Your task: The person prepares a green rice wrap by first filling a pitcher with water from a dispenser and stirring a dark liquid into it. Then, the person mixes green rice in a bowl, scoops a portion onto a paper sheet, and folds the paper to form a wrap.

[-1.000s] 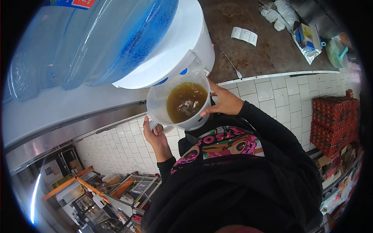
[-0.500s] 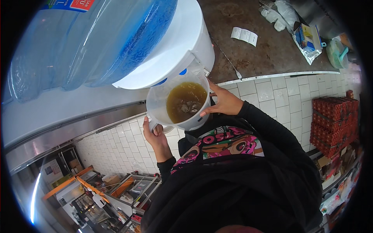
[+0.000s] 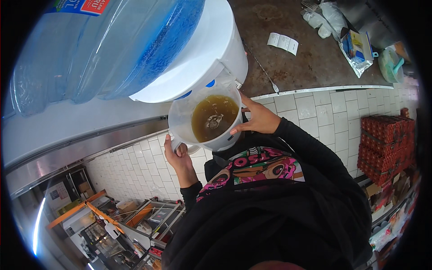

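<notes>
Below the front of a white water dispenser I hold a translucent plastic measuring jug. Yellow-brown liquid fills part of it, with ripples and bubbles on the surface. My left hand is closed around the jug's handle at the left. On the opposite side my right hand grips the wall, thumb low and fingers toward the rim. A large clear blue water bottle sits on top of the dispenser. Two blue dispenser parts show just over the jug's far rim.
A dark stained worktop holds a paper receipt, a fork, plastic bags and a green-tinted tub. Stacked red egg trays stand right on the tiled floor. A cluttered metal rack is lower left.
The ripples and bubbles in the liquid have changed shape. Both hands keep their hold on the jug, which stays almost in the same place.
</notes>
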Available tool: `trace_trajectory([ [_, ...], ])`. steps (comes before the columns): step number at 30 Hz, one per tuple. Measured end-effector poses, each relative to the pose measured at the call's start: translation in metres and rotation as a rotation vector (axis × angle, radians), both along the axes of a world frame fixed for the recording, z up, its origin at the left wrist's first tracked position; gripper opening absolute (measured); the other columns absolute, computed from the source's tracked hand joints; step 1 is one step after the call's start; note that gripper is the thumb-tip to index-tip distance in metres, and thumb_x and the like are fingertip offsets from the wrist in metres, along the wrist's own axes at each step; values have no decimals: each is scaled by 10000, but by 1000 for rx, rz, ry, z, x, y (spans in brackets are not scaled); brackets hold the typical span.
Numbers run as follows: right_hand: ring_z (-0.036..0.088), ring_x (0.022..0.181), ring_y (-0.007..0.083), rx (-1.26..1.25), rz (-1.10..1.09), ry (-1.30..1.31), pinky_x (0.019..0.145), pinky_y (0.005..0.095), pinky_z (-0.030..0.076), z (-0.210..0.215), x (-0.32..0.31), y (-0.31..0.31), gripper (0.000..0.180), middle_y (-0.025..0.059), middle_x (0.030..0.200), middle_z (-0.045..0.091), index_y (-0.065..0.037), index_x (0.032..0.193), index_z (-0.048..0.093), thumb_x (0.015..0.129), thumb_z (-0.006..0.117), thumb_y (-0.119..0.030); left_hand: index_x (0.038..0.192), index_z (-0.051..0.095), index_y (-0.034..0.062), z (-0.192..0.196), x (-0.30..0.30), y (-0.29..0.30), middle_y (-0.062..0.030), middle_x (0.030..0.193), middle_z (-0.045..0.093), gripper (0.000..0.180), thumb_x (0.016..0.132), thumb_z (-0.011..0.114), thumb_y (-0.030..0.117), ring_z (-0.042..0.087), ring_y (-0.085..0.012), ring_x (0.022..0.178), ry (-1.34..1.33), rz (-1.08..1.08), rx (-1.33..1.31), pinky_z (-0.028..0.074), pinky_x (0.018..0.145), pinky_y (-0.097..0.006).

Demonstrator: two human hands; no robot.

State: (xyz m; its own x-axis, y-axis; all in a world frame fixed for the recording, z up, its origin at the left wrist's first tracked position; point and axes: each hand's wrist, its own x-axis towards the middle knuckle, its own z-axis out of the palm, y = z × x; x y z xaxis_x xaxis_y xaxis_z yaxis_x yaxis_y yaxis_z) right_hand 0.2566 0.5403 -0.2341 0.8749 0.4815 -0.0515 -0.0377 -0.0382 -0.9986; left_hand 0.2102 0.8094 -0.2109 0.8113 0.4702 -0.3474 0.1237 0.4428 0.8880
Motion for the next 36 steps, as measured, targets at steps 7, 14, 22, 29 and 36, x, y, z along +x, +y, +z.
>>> trace_trajectory([
  [7, 357, 1220, 270, -7, 16, -26, 969, 407, 359, 1, 2, -4, 1092, 172, 1359, 296, -79, 1391, 54, 619, 788, -323, 530, 362, 137, -1, 0, -1, 47, 365, 266, 385, 872, 483, 267, 227, -72, 309, -11, 4, -11, 148, 360, -239],
  [14, 463, 1116, 230, -283, -28, -154, 903, 358, 414, 28, 35, -37, 650, 124, 1233, 456, -57, 1229, 414, 713, 710, -316, 483, 335, 161, -1, -1, 0, 46, 352, 265, 431, 874, 475, 277, 226, -73, 302, -24, -14, 15, 149, 353, -238],
  [22, 561, 948, 310, -368, -204, -531, 836, 356, 437, 40, 44, -17, 398, 160, 1114, 541, -52, 1171, 465, 827, 575, -220, 463, 330, 165, -1, -1, -1, 44, 348, 267, 451, 875, 466, 287, 225, -73, 297, -26, -38, 26, 146, 347, -239],
  [29, 507, 1029, 361, -322, -271, -539, 873, 392, 409, 47, 42, 6, 396, 232, 1134, 511, 6, 1205, 420, 846, 512, -136, 518, 367, 136, 0, -2, -3, 47, 360, 264, 401, 892, 439, 264, 224, -69, 302, -24, -14, 5, 148, 349, -237],
  [36, 469, 1051, 391, -218, -195, -572, 889, 400, 383, 38, 51, 16, 401, 264, 1127, 487, 21, 1204, 391, 845, 504, -118, 562, 387, 122, 6, -1, -7, 51, 365, 258, 364, 890, 443, 269, 224, -70, 304, -4, -23, 8, 150, 347, -230],
])
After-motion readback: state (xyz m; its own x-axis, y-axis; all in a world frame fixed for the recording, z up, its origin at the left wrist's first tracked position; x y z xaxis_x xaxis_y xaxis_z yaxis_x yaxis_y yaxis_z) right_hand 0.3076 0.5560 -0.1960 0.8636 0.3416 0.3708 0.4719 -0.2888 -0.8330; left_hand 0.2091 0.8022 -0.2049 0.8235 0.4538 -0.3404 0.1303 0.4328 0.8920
